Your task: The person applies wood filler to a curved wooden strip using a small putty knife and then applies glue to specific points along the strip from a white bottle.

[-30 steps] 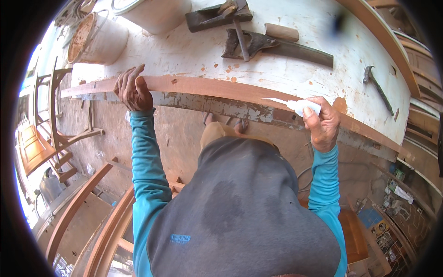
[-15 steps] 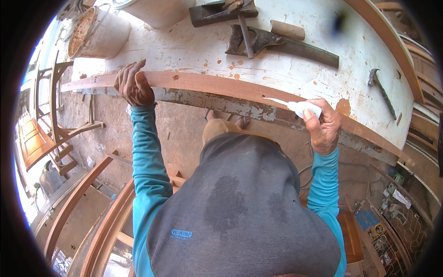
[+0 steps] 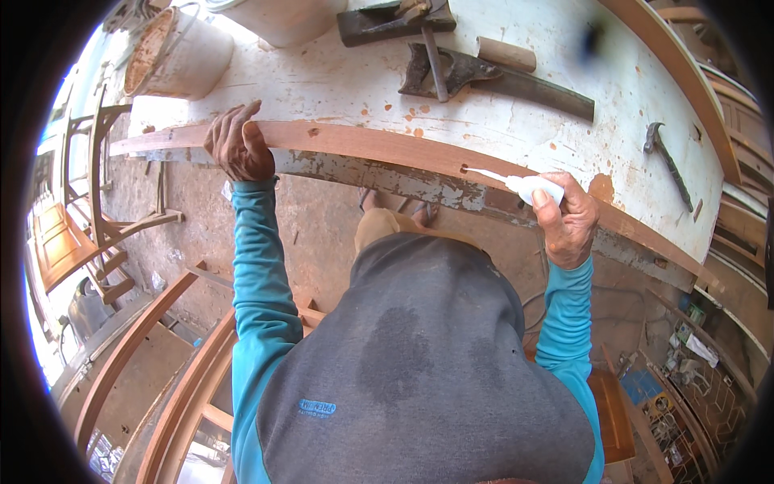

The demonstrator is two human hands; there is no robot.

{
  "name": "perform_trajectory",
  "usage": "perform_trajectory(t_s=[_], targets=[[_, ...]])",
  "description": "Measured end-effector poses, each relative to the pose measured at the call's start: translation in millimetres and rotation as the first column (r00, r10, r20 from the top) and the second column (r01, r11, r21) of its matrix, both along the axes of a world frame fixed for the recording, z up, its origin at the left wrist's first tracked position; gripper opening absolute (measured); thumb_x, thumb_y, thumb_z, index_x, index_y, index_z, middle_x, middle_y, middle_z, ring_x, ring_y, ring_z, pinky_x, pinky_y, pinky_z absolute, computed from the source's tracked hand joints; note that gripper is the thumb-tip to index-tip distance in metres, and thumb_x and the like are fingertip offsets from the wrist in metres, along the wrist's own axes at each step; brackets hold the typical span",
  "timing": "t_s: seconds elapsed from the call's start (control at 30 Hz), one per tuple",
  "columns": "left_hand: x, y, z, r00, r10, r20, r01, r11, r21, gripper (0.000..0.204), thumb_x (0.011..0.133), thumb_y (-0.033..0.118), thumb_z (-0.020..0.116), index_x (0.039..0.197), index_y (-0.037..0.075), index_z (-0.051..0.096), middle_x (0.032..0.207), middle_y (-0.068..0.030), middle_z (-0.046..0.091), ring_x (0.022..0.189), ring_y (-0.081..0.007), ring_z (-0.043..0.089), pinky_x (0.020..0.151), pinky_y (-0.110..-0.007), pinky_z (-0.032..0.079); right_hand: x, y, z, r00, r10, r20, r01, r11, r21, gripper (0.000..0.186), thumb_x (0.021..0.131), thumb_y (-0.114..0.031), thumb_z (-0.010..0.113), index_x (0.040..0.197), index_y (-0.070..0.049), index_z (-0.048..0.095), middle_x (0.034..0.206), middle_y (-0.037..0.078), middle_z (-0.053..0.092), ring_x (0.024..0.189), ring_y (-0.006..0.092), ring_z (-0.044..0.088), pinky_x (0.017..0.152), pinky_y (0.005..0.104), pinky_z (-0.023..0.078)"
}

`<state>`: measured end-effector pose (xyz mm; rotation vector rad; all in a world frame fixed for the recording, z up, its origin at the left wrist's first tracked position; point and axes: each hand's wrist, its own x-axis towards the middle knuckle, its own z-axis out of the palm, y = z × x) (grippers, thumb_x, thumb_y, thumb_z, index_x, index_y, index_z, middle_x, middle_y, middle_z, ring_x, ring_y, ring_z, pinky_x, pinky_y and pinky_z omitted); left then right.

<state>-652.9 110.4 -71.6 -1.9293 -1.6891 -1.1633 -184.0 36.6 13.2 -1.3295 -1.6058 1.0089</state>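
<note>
Head view, looking down: we have our left hand laid across a long reddish wooden strip, fingers partly bent over it and the thumb set apart from them; we cannot tell whether it grips the strip or only presses on it. Our right hand is closed around a small white bottle, thumb on the near side, with the bottle's thin nozzle pointing left toward the other hand. Its tip is right at a small dark mark on the strip, left of our right hand; whether the two touch, we cannot tell. The strip runs from left of our left hand to past our right, along the near edge of the paint-stained surface.

Beyond our left hand and slightly to its left, we see a stained white bucket tilted on its side. Farther out, between our hands, lies a dark hand plane. Nearer our right hand, but beyond it, lies a handsaw beside a short wooden cylinder. To the right of our right hand rests a hammer.
</note>
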Motion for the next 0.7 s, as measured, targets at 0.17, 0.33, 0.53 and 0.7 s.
perform_trajectory(t_s=[0.17,0.33,0.53,0.7], targets=[[1,-1,1,1.0,0.009,-0.011,-0.009,1.0,-0.005,0.058,0.108,0.05,0.037,0.105,0.011,0.081,0.101,-0.0101,0.078,0.106,-0.0297,0.07,0.107,-0.043,0.04,2,-3,-2,1.0,-0.011,-0.017,0.01,0.999,-0.047,0.021,0.098,-0.018,0.067,0.106,0.001,0.072,0.085,0.005,0.074,0.076,0.0081,0.064,0.065,0.0261,0.051],[7,1,2,1.0,0.01,0.001,-0.01,1.0,0.008,0.057,0.108,0.05,0.039,0.104,0.011,0.081,0.1,-0.0088,0.078,0.106,-0.0278,0.07,0.108,-0.042,0.039,4,-2,-2,1.0,-0.013,-0.019,0.013,0.999,-0.031,0.022,0.098,-0.018,0.067,0.106,0.001,0.072,0.086,0.005,0.073,0.076,0.0091,0.064,0.066,0.0272,0.052],[3,-1,-4,0.999,0.027,0.033,-0.027,0.999,0.021,0.049,0.107,0.046,0.047,0.1,0.01,0.08,0.099,-0.0111,0.077,0.102,-0.0294,0.07,0.108,-0.044,0.039,0,3,5,0.995,0.004,0.098,-0.002,1.0,-0.022,0.021,0.097,-0.019,0.067,0.104,0.001,0.071,0.078,0.004,0.066,0.069,0.0102,0.056,0.062,0.0305,0.047],[0,-2,9,0.999,0.043,0.007,-0.043,0.999,0.03,0.021,0.083,0.016,0.069,0.099,0.008,0.079,0.097,-0.0144,0.075,0.102,-0.0331,0.068,0.105,-0.047,0.043,-3,3,7,0.998,-0.026,0.063,0.024,0.999,0.03,0.029,0.094,-0.027,0.065,0.1,0.001,0.07,0.076,0.007,0.065,0.069,0.0132,0.056,0.061,0.0325,0.047]])
